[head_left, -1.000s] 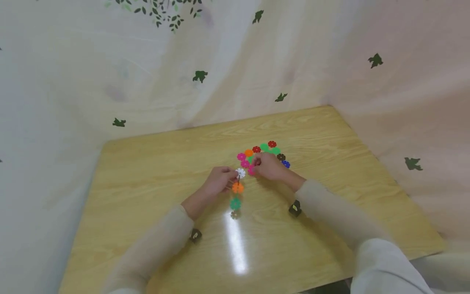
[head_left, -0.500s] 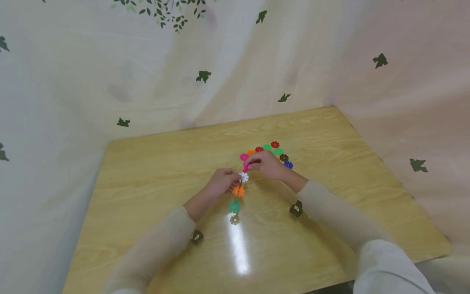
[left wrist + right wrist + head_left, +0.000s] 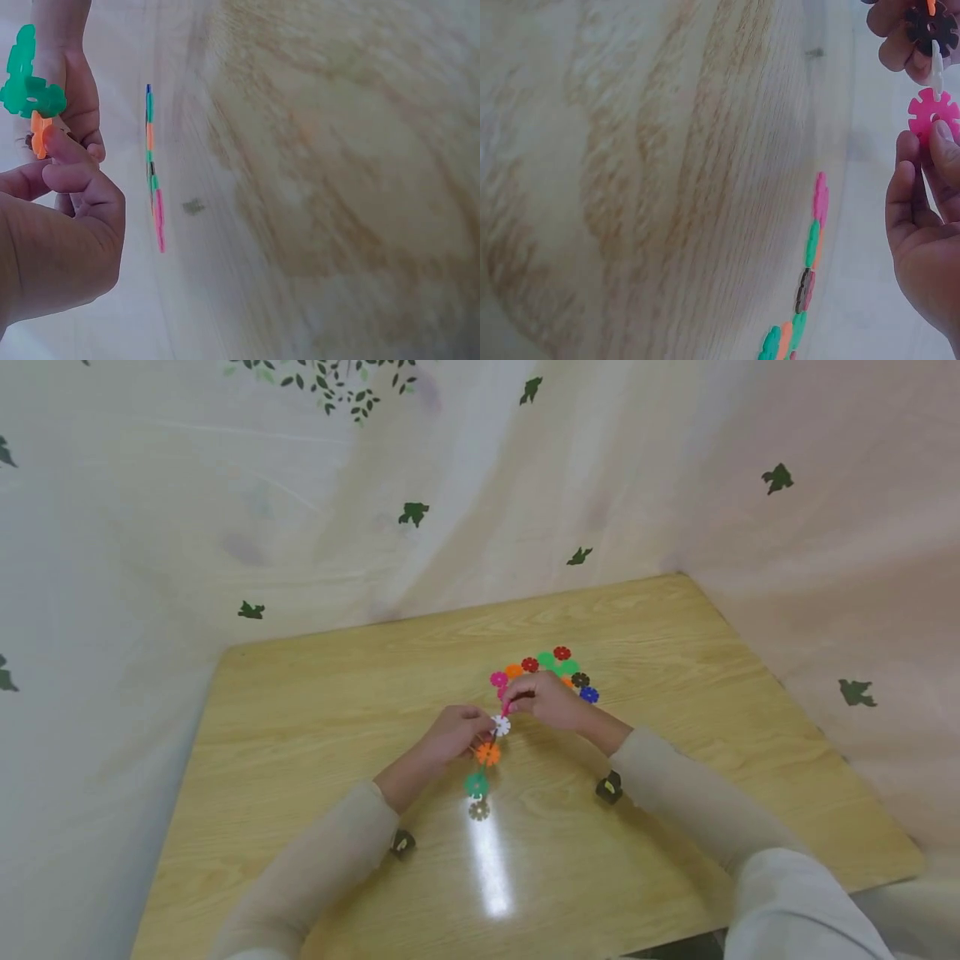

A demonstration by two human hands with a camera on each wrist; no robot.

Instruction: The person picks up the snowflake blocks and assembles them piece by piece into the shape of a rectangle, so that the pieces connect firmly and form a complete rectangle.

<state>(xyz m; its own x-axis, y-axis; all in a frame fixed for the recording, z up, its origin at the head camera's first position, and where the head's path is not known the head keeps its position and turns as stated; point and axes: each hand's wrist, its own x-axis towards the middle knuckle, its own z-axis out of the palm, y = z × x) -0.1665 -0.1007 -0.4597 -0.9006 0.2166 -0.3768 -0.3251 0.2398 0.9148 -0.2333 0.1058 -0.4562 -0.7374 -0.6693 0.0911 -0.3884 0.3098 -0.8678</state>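
Linked snowflake discs hang from my left hand [image 3: 450, 732]: a white disc [image 3: 501, 725], a dark disc [image 3: 930, 28], an orange disc [image 3: 488, 754] and a green disc [image 3: 476, 785]. The thumb and fingers pinch this chain near its upper end. My right hand [image 3: 551, 697] pinches a pink disc [image 3: 932, 112] between thumb and fingers. In the right wrist view the edges of the pink and white discs meet; how far they are slotted together cannot be told. A brownish disc shape [image 3: 478, 811] shows below the green one.
Several loose discs lie flat behind the right hand, among them a red disc [image 3: 562, 653], a blue disc [image 3: 589, 694] and a brown disc [image 3: 581, 679]. They rest on a wooden table [image 3: 300, 693]. A patterned cloth [image 3: 315, 552] hangs along the back and sides.
The right hand has brought the pink disc leftward against the white disc; they were apart a second ago. The pink disc has turned edge-on in the head view. The left hand has barely moved.
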